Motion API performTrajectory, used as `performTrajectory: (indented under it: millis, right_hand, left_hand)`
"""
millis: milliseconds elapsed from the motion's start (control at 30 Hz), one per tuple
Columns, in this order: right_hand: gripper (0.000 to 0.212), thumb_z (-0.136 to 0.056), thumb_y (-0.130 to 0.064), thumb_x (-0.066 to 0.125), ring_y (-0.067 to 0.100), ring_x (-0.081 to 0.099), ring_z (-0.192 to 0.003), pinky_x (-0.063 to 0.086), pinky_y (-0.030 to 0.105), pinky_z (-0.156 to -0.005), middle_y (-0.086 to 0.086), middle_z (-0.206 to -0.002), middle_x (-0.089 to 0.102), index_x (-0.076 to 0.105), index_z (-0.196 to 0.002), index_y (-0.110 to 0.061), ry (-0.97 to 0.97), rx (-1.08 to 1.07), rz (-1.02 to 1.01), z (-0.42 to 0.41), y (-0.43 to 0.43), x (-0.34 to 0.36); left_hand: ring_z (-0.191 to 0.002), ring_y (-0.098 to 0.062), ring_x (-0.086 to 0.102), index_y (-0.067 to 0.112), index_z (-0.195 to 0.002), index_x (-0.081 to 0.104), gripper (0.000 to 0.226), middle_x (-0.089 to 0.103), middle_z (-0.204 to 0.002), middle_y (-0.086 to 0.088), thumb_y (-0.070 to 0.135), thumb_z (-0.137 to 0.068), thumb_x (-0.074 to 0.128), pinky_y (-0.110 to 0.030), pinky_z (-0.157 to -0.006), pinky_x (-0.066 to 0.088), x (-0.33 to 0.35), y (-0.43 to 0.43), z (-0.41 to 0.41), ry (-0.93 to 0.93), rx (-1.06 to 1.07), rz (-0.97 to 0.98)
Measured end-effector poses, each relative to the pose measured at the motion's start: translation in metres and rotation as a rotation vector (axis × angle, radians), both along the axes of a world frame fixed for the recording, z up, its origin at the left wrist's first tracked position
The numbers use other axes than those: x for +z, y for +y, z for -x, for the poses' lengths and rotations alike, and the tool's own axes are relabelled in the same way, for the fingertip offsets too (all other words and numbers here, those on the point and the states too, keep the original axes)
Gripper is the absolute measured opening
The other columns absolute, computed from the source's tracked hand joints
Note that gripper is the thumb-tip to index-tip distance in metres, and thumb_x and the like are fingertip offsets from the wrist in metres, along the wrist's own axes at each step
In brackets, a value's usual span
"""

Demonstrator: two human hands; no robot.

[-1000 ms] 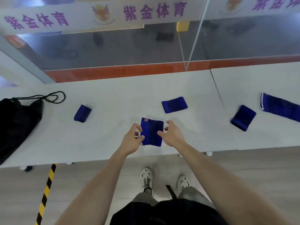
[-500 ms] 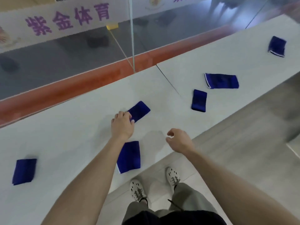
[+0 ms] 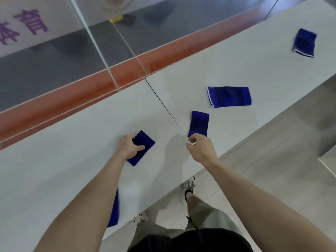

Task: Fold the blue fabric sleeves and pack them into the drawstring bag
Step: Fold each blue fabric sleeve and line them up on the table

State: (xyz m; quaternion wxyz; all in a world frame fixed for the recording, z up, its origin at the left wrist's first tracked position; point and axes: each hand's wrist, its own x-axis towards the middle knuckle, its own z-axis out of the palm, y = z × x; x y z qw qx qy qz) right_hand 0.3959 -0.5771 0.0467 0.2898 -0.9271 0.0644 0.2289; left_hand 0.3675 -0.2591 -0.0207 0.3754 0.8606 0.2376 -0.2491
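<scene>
Your left hand (image 3: 130,149) had its fingers (image 3: 141,147) clamped on a small folded blue fabric sleeve (image 3: 147,141). Your right hand (image 3: 201,150) hung loosely curled and empty, and would have done best to pinch both layers of the twelve-o'clock folded blue sleeve (image 3: 199,124).

On the table (image 3: 63,160) I log: near sleeve (image 3: 114,208) left, middle sleeve (image 3: 146,140) centre, far sleeve (image 3: 304,42) right.

- Our left hand (image 3: 130,148) has left the sleeve we just folded (image 3: 114,210), which now lies under our forearm at the near edge of the table (image 3: 54,170). It grips the next folded sleeve (image 3: 146,140), thumb on top.
- Our right hand (image 3: 200,149) has crossed to the near end of the narrow sleeve (image 3: 199,124), fingers loosely curled.
</scene>
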Motion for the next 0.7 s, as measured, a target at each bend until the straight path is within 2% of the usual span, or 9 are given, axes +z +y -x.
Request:
performTrajectory:
  millis: [100,167,233,300,433,500,567,633,700]
  right_hand:
    - [0.033,-0.098,-0.039,0.075,0.010,0.069,-0.104,0.053,0.025,-0.077,-0.011,-0.122,0.072,0.069,-0.126,-0.024,0.119,0.050,-0.202,-0.036,0.012,0.002]
    - [0.044,-0.096,-0.046,0.077,0.011,0.074,-0.102,0.059,0.026,-0.076,-0.010,-0.121,0.073,0.064,-0.133,-0.026,0.270,0.087,-0.324,-0.057,0.021,0.006]
    - [0.035,-0.100,-0.036,0.077,0.015,0.080,-0.091,0.067,0.032,-0.079,-0.003,-0.110,0.080,0.067,-0.128,-0.016,0.346,0.141,-0.369,-0.073,0.022,0.009]
    - [0.020,-0.104,-0.024,0.073,0.017,0.082,-0.079,0.069,0.034,-0.079,0.004,-0.096,0.083,0.072,-0.120,-0.011,0.320,0.164,-0.360,-0.085,0.015,0.012]
    - [0.011,-0.106,-0.017,0.068,0.022,0.083,-0.075,0.060,0.021,-0.057,0.010,-0.097,0.082,0.070,-0.116,-0.013,0.275,0.042,-0.354,-0.099,-0.019,0.018]
    - [0.013,-0.104,-0.012,0.066,0.025,0.082,-0.074,0.056,0.018,-0.051,0.014,-0.101,0.081,0.070,-0.117,-0.012,0.255,-0.021,-0.329,-0.100,-0.040,0.014]
    - [0.015,-0.103,-0.009,0.065,0.027,0.081,-0.074,0.061,0.023,-0.055,0.015,-0.101,0.080,0.070,-0.117,-0.013,0.226,-0.044,-0.287,-0.099,-0.058,0.007]
    - [0.015,-0.102,-0.011,0.066,0.026,0.082,-0.076,0.069,0.037,-0.072,0.011,-0.097,0.080,0.069,-0.115,-0.017,0.193,-0.039,-0.232,-0.101,-0.073,-0.002]
    - [0.012,-0.101,-0.014,0.067,0.024,0.081,-0.078,0.068,0.045,-0.082,0.006,-0.090,0.079,0.069,-0.112,-0.018,0.157,-0.029,-0.179,-0.109,-0.083,-0.008]
  left_hand:
    - [-0.107,-0.024,0.079,0.025,-0.119,0.075,0.025,0.083,-0.113,0.003,0.031,-0.095,0.081,-0.058,-0.098,0.063,0.021,-0.031,-0.009,-0.023,-0.049,0.222]
    - [-0.107,-0.022,0.079,0.027,-0.119,0.076,0.019,0.083,-0.112,0.004,0.030,-0.100,0.074,-0.053,-0.096,0.064,0.041,-0.056,-0.018,-0.069,-0.064,0.315]
    - [-0.108,-0.019,0.079,0.028,-0.123,0.074,0.017,0.083,-0.114,0.006,0.025,-0.106,0.072,-0.044,-0.093,0.064,0.058,-0.079,-0.028,-0.108,-0.038,0.367]
    - [-0.108,-0.018,0.079,0.026,-0.126,0.072,0.021,0.083,-0.115,0.005,0.023,-0.105,0.075,-0.041,-0.091,0.066,0.066,-0.095,-0.036,-0.105,0.011,0.406]
    - [-0.097,-0.028,0.083,0.012,-0.121,0.071,0.023,0.086,-0.106,-0.007,0.019,-0.101,0.080,-0.045,-0.084,0.067,0.059,-0.120,-0.037,-0.020,0.091,0.428]
    - [-0.088,-0.028,0.085,0.003,-0.123,0.069,0.022,0.086,-0.104,-0.012,0.015,-0.105,0.075,-0.040,-0.076,0.066,0.051,-0.141,-0.034,0.017,0.117,0.437]
    - [-0.083,-0.025,0.085,0.002,-0.124,0.068,0.019,0.085,-0.104,-0.013,0.014,-0.109,0.069,-0.035,-0.070,0.065,0.042,-0.163,-0.034,0.023,0.128,0.458]
    - [-0.081,-0.023,0.085,0.008,-0.119,0.068,0.012,0.085,-0.105,-0.012,0.017,-0.110,0.067,-0.034,-0.066,0.062,0.037,-0.182,-0.038,0.003,0.133,0.453]
    - [-0.077,-0.020,0.085,0.017,-0.112,0.066,0.007,0.086,-0.102,-0.005,0.023,-0.109,0.069,-0.034,-0.064,0.058,0.036,-0.198,-0.041,-0.047,0.166,0.386]
